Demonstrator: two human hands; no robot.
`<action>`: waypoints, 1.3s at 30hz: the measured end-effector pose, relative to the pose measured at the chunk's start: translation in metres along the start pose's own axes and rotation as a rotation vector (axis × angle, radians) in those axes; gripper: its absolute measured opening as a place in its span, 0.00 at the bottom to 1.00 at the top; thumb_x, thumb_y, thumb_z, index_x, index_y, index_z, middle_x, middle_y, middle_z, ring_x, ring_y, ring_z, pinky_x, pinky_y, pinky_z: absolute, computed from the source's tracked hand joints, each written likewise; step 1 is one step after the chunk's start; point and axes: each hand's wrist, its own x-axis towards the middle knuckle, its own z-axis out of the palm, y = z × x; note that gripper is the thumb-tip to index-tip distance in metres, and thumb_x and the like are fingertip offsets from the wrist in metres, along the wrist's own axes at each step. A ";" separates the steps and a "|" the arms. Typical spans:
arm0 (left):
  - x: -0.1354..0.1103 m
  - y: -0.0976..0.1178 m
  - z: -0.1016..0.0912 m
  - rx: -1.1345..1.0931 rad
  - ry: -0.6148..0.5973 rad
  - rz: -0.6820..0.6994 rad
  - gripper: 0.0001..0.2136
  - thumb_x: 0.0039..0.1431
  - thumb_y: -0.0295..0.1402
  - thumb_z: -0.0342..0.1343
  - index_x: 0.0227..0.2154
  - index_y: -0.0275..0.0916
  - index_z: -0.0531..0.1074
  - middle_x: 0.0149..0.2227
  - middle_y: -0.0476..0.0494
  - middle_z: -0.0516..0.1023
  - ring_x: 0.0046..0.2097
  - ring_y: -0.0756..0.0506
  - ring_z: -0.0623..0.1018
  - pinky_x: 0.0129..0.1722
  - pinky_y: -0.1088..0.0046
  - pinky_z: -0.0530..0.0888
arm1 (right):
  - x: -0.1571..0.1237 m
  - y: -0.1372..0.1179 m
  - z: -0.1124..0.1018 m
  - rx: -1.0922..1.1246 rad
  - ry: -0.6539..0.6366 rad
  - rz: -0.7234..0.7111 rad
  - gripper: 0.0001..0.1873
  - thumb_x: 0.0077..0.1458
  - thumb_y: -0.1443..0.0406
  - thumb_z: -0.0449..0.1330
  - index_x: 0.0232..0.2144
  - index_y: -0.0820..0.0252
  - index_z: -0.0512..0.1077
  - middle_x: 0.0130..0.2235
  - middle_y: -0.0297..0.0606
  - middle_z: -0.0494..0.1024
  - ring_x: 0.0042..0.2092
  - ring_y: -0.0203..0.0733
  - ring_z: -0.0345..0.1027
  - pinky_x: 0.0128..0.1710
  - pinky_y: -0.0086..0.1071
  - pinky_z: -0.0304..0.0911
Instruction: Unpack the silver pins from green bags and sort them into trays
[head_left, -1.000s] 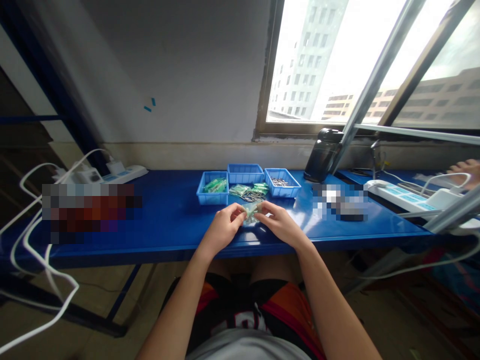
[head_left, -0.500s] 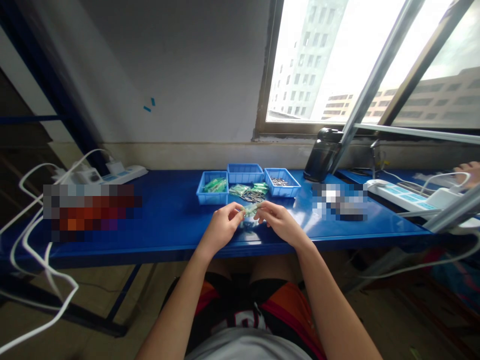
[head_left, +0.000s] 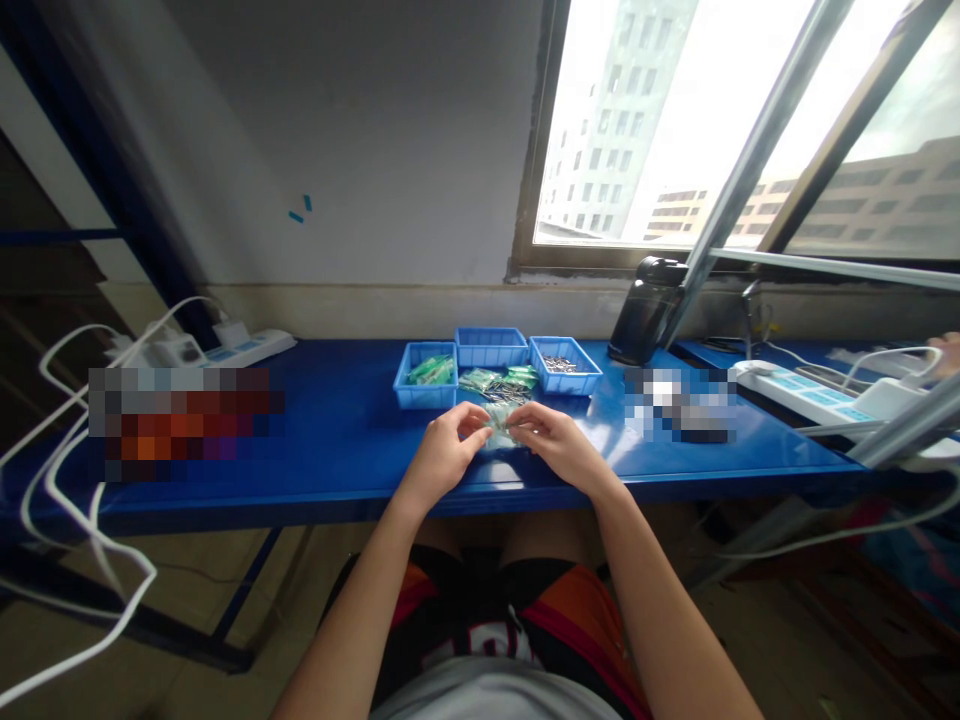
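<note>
Between my hands is a small clear plastic bag (head_left: 499, 414) with a pale green tint, held just above the table's front part. My left hand (head_left: 451, 440) pinches its left side with thumb and fingers. On the right side, my right hand (head_left: 550, 437) is closed on it in the same way. What the bag contains is too small to make out. Right behind it lies a loose pile of green packets (head_left: 480, 381) and small metal pieces (head_left: 510, 391). A blue bin (head_left: 426, 401) with green packets stands to the left of the pile.
Another blue bin (head_left: 568, 382) holds small metal parts, and a third blue bin (head_left: 491, 350) stands behind the pile. A black bottle (head_left: 645, 312) is near the window. Power strips (head_left: 799, 392) and white cables (head_left: 97, 540) lie at both sides. Another person's hand (head_left: 946, 357) shows at far right.
My right hand's fingers have shifted on the bag, and the bag now sits more upright between both hands. The other person's hand has moved toward the right edge.
</note>
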 end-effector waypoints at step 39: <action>0.001 0.002 -0.003 -0.001 0.050 -0.041 0.10 0.53 0.37 0.52 0.30 0.36 0.72 0.30 0.44 0.77 0.33 0.46 0.76 0.34 0.73 0.71 | 0.001 0.001 0.002 -0.077 0.075 0.054 0.09 0.51 0.59 0.57 0.31 0.59 0.70 0.28 0.35 0.74 0.30 0.38 0.67 0.28 0.28 0.62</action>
